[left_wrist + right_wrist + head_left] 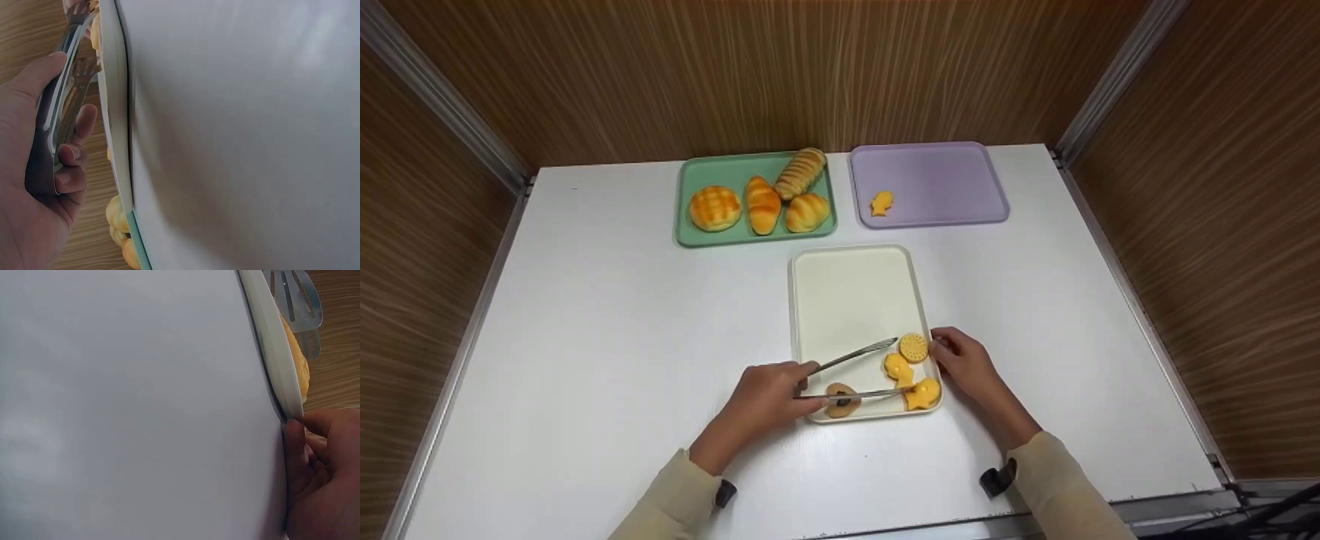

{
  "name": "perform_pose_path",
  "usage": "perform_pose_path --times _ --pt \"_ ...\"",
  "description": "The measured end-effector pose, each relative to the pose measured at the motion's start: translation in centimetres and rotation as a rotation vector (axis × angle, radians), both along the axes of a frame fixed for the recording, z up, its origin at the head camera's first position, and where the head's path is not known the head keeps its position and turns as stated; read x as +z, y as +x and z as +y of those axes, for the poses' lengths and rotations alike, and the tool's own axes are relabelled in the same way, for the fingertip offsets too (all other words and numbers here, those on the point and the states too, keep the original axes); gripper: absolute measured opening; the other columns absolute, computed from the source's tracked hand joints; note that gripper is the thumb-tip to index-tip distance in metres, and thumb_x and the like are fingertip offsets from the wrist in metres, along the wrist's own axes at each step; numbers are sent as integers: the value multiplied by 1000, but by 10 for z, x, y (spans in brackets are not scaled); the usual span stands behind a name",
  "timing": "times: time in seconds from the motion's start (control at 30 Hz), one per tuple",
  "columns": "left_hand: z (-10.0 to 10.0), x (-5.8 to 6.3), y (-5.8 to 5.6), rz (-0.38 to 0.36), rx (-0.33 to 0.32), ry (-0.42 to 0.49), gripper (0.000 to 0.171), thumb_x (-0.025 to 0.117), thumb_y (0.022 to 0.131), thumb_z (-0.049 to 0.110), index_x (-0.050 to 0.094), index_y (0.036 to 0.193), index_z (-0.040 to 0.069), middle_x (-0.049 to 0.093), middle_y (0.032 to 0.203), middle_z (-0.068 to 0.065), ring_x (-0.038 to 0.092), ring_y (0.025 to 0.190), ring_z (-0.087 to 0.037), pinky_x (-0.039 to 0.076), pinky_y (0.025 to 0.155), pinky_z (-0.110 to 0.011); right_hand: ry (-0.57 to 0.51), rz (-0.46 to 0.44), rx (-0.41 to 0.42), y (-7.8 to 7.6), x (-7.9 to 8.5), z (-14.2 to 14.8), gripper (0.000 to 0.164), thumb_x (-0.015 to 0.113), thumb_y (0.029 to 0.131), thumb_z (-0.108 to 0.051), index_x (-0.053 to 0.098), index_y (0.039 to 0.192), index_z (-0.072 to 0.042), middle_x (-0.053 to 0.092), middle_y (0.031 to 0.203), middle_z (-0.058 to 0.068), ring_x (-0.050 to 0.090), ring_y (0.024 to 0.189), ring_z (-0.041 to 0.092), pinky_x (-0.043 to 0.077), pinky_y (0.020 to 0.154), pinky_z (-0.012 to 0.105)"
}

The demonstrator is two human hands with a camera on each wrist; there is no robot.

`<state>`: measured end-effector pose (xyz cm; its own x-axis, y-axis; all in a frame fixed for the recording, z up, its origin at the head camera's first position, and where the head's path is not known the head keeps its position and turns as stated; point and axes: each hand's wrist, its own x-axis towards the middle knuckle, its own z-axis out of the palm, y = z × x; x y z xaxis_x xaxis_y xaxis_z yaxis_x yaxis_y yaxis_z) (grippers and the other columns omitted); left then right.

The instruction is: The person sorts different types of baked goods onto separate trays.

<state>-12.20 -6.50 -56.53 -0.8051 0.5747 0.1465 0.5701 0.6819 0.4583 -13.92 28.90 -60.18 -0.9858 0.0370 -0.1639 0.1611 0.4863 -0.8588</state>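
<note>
Left grip (765, 394) holds tongs (46, 125) above woodgrain-walled white table (622, 322).

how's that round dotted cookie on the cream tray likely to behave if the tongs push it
The round cookie lies flat, so it would likely slide rather than roll. The raised rim of the cream tray beside it should check a rightward push. Being small, it is probably light.

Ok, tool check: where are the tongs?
In the head view, the left hand holds the tongs over the near half of the cream tray, tips right, by yellow biscuits.
</note>
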Motion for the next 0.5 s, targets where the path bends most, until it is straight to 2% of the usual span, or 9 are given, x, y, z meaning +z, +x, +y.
perform_pose_path --times 0.5 --pt "4 0 1 -9 -13 30 25 77 87 43 71 96 20 52 64 15 40 55 -1 35 53 -23 11 8 0 0 2 0 30 62 101 -19 65 125 -2 64 96 9 57 79 13 48 71 23"
